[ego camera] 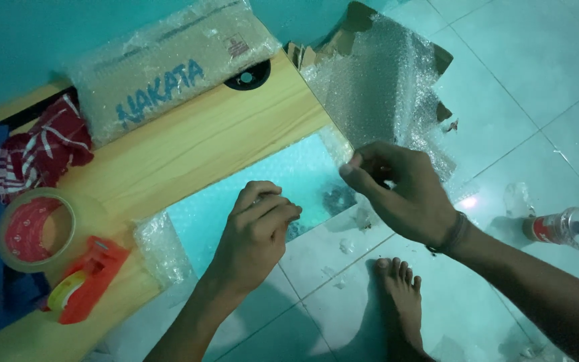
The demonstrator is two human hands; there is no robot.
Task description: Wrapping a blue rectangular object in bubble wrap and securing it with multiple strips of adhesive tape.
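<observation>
Bubble wrap [376, 87] hangs as a loose sheet from my right hand [403, 194], past the end of the wooden worktop [202, 141] and over the tiled floor [524, 100]. My right fingers [360, 164] are narrowed in a pinch on the sheet's lower corner, so I am holding it by that edge alone. Its long axis runs from that corner up and away from me, toward the torn cardboard [343, 33] behind it; the far edge is crumpled.

My left hand [256, 228] sits just beside the right, fingers curled close together; I cannot tell whether they grip anything, though something clear may lie between them.

I judge the step in hand to be sorting out the sheet's near edge. The next move, as I see it, calls for a second pinch with the left so the sheet can be held flat and steered.

On the worktop lie a wrapped box [169, 67], a red cloth [41, 151], a tape roll [31, 231] and an orange dispenser [85, 278]. A bottle [564, 228] lies on the floor, well apart, and my foot [400, 295] stands below my hands.
</observation>
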